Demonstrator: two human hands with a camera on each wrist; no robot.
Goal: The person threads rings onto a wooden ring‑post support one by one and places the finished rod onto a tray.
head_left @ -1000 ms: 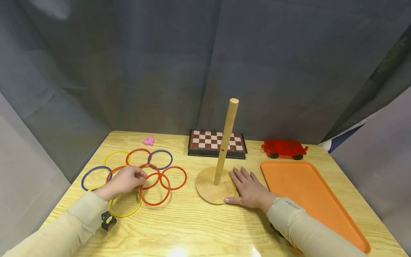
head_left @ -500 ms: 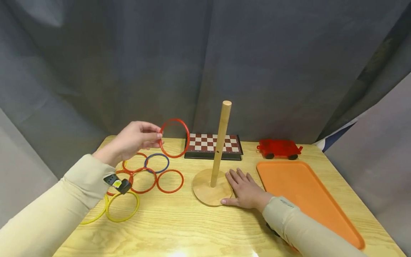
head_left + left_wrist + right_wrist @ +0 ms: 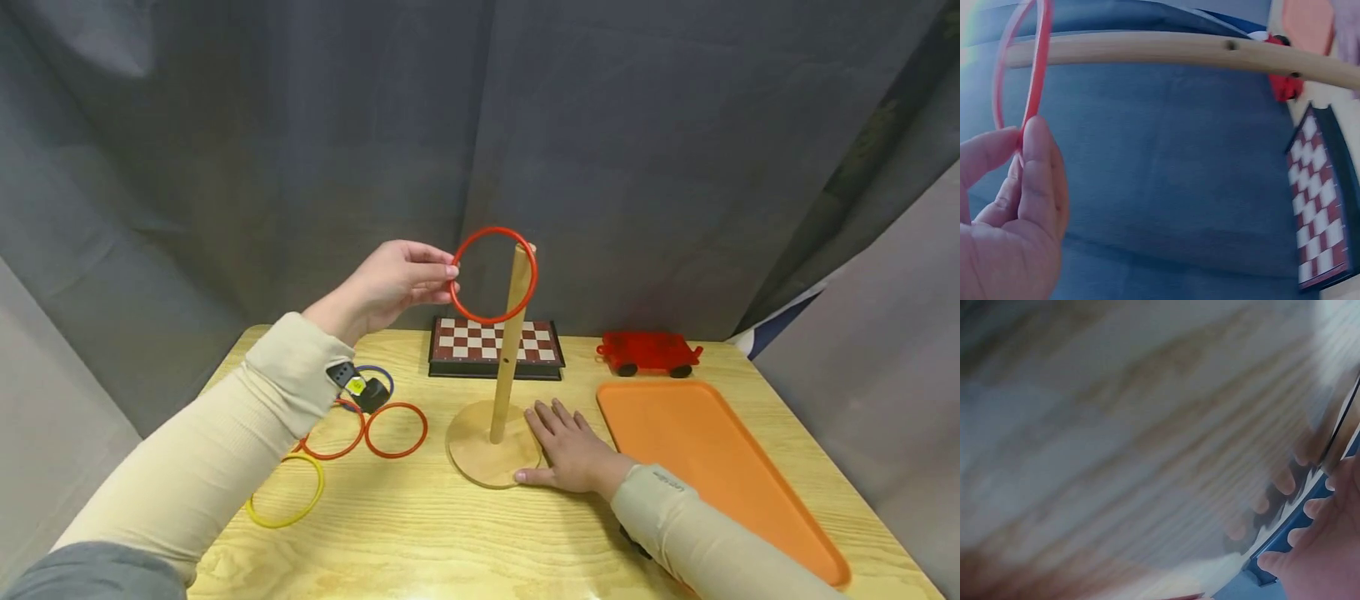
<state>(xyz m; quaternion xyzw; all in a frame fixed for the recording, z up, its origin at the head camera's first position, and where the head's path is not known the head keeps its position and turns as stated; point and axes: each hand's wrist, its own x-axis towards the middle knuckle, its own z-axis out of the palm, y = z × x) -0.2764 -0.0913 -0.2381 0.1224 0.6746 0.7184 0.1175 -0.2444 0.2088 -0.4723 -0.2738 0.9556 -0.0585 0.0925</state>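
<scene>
My left hand [image 3: 390, 283] pinches a red ring [image 3: 480, 319] by its left side, at the height of the post's top. In the left wrist view the thumb and fingers [image 3: 1036, 159] close on that ring [image 3: 1036, 81], which overlaps the end of the wooden post [image 3: 1135, 49]. Whether the post's tip is inside the ring I cannot tell. The post [image 3: 507, 367] stands on a round wooden base [image 3: 468, 458]. My right hand [image 3: 573, 450] lies with spread fingers on the base's right edge; the right wrist view shows this hand [image 3: 1322, 544] low at the right.
Red rings [image 3: 397, 454], a yellow ring [image 3: 277, 525] and a blue ring [image 3: 386, 374] lie left of the base, partly behind my left sleeve. A chessboard box [image 3: 495, 367] and a red toy wagon [image 3: 651, 352] sit at the back. An orange tray [image 3: 697, 450] lies right.
My left hand has picked up a red ring from the table and carried it up and right to the post's top. The right hand stays at the base.
</scene>
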